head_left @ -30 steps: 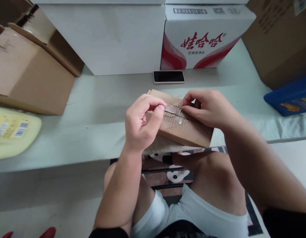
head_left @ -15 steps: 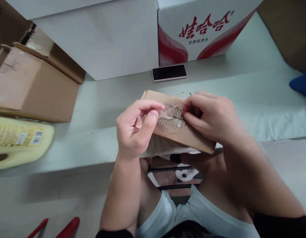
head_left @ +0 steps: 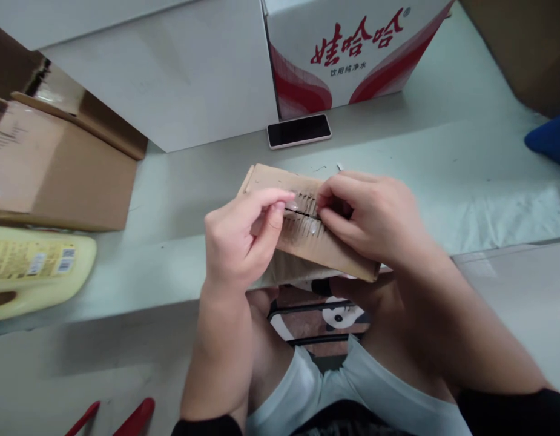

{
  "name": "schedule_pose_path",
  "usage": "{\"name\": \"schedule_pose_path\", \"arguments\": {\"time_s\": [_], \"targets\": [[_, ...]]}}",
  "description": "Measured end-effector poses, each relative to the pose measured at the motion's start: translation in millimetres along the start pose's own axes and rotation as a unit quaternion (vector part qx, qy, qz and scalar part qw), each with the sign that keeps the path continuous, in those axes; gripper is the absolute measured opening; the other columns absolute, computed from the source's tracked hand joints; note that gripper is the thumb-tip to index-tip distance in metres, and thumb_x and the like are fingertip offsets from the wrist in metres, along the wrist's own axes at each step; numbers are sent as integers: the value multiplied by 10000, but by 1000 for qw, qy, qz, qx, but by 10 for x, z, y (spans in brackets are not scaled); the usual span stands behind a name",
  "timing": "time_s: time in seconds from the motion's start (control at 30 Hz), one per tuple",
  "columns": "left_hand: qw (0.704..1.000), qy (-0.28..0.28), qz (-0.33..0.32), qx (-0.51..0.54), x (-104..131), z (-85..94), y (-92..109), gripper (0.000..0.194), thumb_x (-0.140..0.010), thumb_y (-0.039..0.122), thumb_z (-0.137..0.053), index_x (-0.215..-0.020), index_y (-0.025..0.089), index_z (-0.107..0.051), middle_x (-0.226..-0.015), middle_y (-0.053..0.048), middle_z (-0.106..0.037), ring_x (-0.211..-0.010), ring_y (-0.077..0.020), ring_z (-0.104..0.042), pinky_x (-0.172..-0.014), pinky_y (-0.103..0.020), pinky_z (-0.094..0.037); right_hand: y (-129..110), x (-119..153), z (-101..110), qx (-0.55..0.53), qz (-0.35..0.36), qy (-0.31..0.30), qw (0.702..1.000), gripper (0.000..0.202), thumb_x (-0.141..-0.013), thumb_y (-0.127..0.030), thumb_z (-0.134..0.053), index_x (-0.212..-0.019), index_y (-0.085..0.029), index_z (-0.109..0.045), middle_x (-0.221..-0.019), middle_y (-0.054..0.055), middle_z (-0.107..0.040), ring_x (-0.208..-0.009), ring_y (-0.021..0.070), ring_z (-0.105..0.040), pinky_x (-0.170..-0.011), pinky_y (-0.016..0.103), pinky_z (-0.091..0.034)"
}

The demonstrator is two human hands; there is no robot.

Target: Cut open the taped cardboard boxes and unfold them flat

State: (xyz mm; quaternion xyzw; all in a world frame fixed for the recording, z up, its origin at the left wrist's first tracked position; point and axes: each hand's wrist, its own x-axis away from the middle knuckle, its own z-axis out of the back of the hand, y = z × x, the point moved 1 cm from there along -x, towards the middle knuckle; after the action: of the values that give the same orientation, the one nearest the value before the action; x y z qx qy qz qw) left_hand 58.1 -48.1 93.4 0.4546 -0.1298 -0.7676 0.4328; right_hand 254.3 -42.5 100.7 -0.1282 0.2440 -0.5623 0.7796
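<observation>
A small flat cardboard box [head_left: 347, 253] lies tilted at the table's front edge, with clear tape [head_left: 302, 227] and rows of short dark marks across its top. Over the box's left part is my left hand [head_left: 243, 233], thumb and forefinger pinched on a bit of the clear tape. My right hand [head_left: 368, 212] rests on the box's right part, its fingertips pinched together by the dark seam; what they hold is hidden. A thin pointed tip sticks up just behind my right hand.
Behind the box a phone [head_left: 299, 131] lies in front of a white carton [head_left: 171, 79] and a red-and-white carton [head_left: 347, 79]. Brown boxes [head_left: 93, 175] and a yellow bottle [head_left: 43, 272] stand left. A blue object [head_left: 552, 140] is at the right edge.
My left fingertips have closed together on the tape. The cartons, phone, box and both hands appear shifted slightly left in the view.
</observation>
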Motion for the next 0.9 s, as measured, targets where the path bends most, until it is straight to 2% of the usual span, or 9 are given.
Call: {"name": "schedule_pose_path", "arguments": {"time_s": [0.13,0.27,0.63,0.8,0.9], "targets": [[995,-68,-38,-69,-30,21,60,210,-963,177,-530,-1055,197,-718,-1079,-35,-786,-1013,-175,-744,-934,-315,-599,10,-1,2,-9,-1,-8,1000,138,-841,-217,-535,-818,-218,-671,-812,35,-692,-672,157,-539,-584,282,-305],[986,-121,-28,-115,-39,20,75,233,-946,202,-538,-1102,195,-711,-1125,-44,-777,-1020,-188,-740,-937,-323,-597,18,-3,-1,-7,-4,-7,1000,138,-838,-220,-535,-832,-218,-674,-828,32,-690,-705,161,-548,-589,283,-300],[981,-159,-6,-114,-30,54,93,250,-920,182,-559,-1118,195,-710,-1147,-48,-767,-1012,-190,-736,-896,-310,-597,24,1,-11,-8,0,-5,1000,132,-836,-204,-532,-825,-216,-663,-814,30,-677,-696,157,-540,-585,280,-299],[975,-189,-22,-113,-21,86,61,227,-924,181,-566,-1084,193,-726,-1139,-55,-777,-1232,-251,-675,-1081,-434,-528,29,0,-12,-1,2,-12,1000,136,-843,-203,-524,-833,-217,-659,-831,37,-685,-708,163,-553,-589,278,-301],[971,-211,-18,-113,-20,114,51,241,-923,189,-566,-1098,189,-732,-1170,-63,-773,-1261,-261,-660,-1093,-453,-516,27,2,-15,-1,3,-10,1000,136,-845,-211,-526,-833,-219,-661,-822,31,-685,-702,161,-555,-589,276,-304]]}}
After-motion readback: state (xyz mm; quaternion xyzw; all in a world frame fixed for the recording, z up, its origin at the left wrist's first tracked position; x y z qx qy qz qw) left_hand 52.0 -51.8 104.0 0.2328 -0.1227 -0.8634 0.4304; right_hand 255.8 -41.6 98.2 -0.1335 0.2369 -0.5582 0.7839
